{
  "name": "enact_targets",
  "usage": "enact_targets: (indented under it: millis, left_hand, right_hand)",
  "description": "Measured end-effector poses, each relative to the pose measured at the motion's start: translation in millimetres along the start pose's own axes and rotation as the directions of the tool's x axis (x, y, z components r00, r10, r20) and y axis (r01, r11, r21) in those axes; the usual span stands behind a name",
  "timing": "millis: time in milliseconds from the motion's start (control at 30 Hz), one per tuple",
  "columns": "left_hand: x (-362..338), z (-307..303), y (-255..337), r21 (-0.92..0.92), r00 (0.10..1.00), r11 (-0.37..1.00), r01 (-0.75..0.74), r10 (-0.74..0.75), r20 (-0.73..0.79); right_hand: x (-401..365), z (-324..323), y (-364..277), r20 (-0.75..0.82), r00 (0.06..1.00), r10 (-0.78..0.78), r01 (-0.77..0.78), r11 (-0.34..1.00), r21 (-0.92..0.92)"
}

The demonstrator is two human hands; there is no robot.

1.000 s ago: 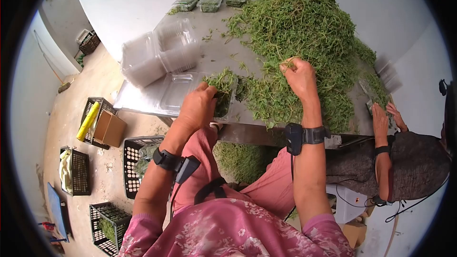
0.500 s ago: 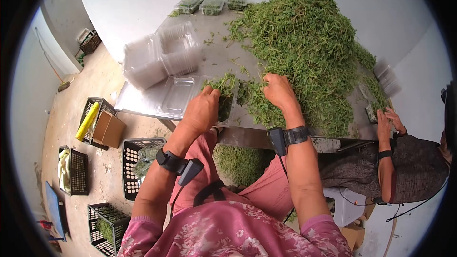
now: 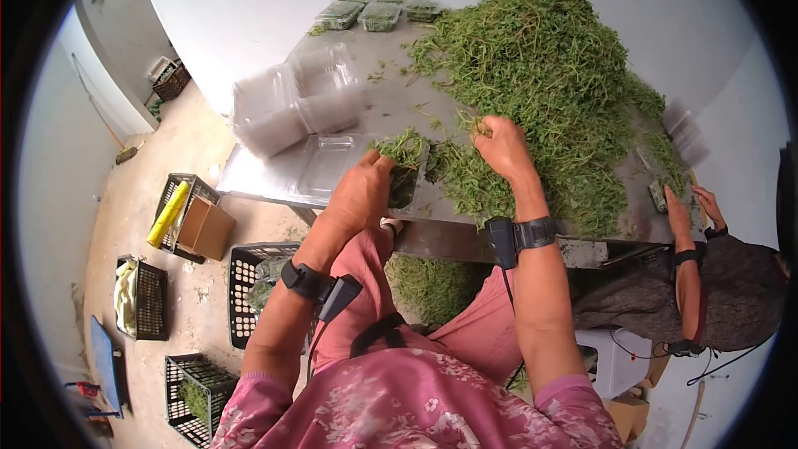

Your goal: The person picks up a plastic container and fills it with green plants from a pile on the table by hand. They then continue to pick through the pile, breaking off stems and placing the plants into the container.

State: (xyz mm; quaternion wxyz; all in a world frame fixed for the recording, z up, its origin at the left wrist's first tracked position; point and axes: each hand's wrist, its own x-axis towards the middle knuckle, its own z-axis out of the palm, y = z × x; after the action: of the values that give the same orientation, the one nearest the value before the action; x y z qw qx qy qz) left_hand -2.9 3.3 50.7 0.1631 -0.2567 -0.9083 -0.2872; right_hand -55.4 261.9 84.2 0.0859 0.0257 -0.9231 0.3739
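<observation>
My left hand (image 3: 363, 189) is closed on some green sprigs (image 3: 402, 148) at the left side of an open clear container. The container's base (image 3: 404, 189) holds greens, and its lid (image 3: 328, 165) lies open to the left. My right hand (image 3: 504, 147) pinches a few stems over the near-left edge of the large heap of greens (image 3: 540, 58). Loose greens lie between my two hands on the metal table (image 3: 386, 54).
Stacked empty clear containers (image 3: 295, 100) stand at the table's left. Filled boxes (image 3: 381, 17) sit at the back. At the right, a co-worker's hands (image 3: 683, 212) hold a container. Black crates (image 3: 199, 391) and a cardboard box (image 3: 205, 227) are on the floor.
The whole view has shifted slightly, so things appear further right. My right hand has risen a little relative to the heap, with stems now visible at its fingertips. My left hand stays at the container.
</observation>
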Motion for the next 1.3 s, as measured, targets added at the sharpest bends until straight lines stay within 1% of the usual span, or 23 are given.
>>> enact_targets:
  millis: [33,67,100,167,233,267,367,400,500,533,567,633,667,767,867,967,1067,1167,1200,1267,1300]
  left_hand:
    - [-1,-1,0,-0.051,0.999,0.999,-0.002,0.000,-0.037]
    - [-1,-3,0,-0.062,0.996,0.998,-0.003,-0.002,-0.088]
    - [-2,-6,1,-0.074,0.990,0.997,-0.005,-0.005,-0.139]
    - [-3,-13,0,-0.092,0.971,0.996,-0.001,-0.021,-0.239]
    - [-6,-22,-3,-0.102,0.942,0.995,0.012,-0.046,-0.331]
    - [-7,-23,-6,-0.139,0.935,0.989,0.052,-0.098,-0.342]
    - [-13,-23,-12,-0.262,0.911,0.956,0.136,-0.224,-0.346]
    - [-15,-23,-13,-0.264,0.913,0.954,0.145,-0.232,-0.336]
    - [-20,-24,-14,-0.266,0.917,0.949,0.166,-0.248,-0.313]
    - [-21,-23,-14,-0.264,0.918,0.950,0.168,-0.248,-0.309]
    - [-22,-22,-13,-0.262,0.919,0.950,0.170,-0.249,-0.306]
    - [-24,-21,-12,-0.238,0.926,0.959,0.157,-0.227,-0.302]
    - [-25,-21,-10,-0.226,0.929,0.962,0.152,-0.217,-0.300]
    - [-26,-21,-6,-0.222,0.938,0.965,0.141,-0.203,-0.283]
    - [-24,-19,-5,-0.196,0.946,0.973,0.119,-0.172,-0.276]
    - [-20,-20,-1,-0.197,0.949,0.973,0.122,-0.172,-0.263]
    - [-17,-21,3,-0.131,0.946,0.986,0.099,-0.134,-0.294]
    - [-13,-24,12,0.012,0.952,1.000,0.023,-0.018,-0.306]
    - [-13,-24,15,0.006,0.959,1.000,0.005,-0.003,-0.283]
    - [-13,-25,18,-0.006,0.971,1.000,-0.027,0.025,-0.238]
    - [-14,-24,16,0.035,0.981,0.999,-0.019,0.025,-0.193]
  right_hand:
    - [1,-1,-1,-0.017,1.000,0.007,-0.006,0.997,0.072]
    - [5,2,2,-0.060,0.996,-0.061,0.071,0.981,0.182]
    - [2,0,-6,-0.035,0.999,-0.023,0.033,0.944,0.328]
    - [-7,-6,-36,0.030,0.999,0.039,-0.049,0.804,0.592]
    - [-12,4,-55,0.070,0.997,0.011,-0.060,0.646,0.761]
    - [-13,10,-62,0.087,0.996,-0.007,-0.068,0.555,0.829]
    - [-14,30,-76,0.109,0.994,-0.020,-0.084,0.515,0.853]
    - [-13,37,-75,0.145,0.986,-0.077,-0.075,0.577,0.814]
    - [-14,63,-76,0.268,0.962,-0.053,-0.164,0.673,0.721]
    - [-11,71,-71,0.297,0.953,-0.062,-0.138,0.783,0.607]
    - [-9,78,-65,0.261,0.962,-0.075,-0.077,0.846,0.527]
    - [-11,83,-64,0.197,0.974,-0.113,0.039,0.939,0.342]
    - [-11,81,-62,0.195,0.975,-0.104,0.051,0.965,0.258]
    - [-13,70,-61,0.210,0.966,-0.153,0.095,0.960,0.263]
    - [-16,62,-61,0.177,0.964,-0.200,0.152,0.955,0.254]
    - [-18,60,-61,0.105,0.960,-0.260,0.229,0.944,0.237]
    - [-23,56,-74,0.187,0.952,-0.240,0.218,0.967,0.130]
    - [-29,75,-71,0.123,0.883,-0.454,0.436,0.888,0.149]
    - [-29,79,-72,0.151,0.877,-0.457,0.437,0.887,0.147]
    - [-27,75,-71,0.140,0.864,-0.484,0.475,0.875,0.094]
    - [-26,70,-71,0.135,0.857,-0.498,0.494,0.867,0.066]
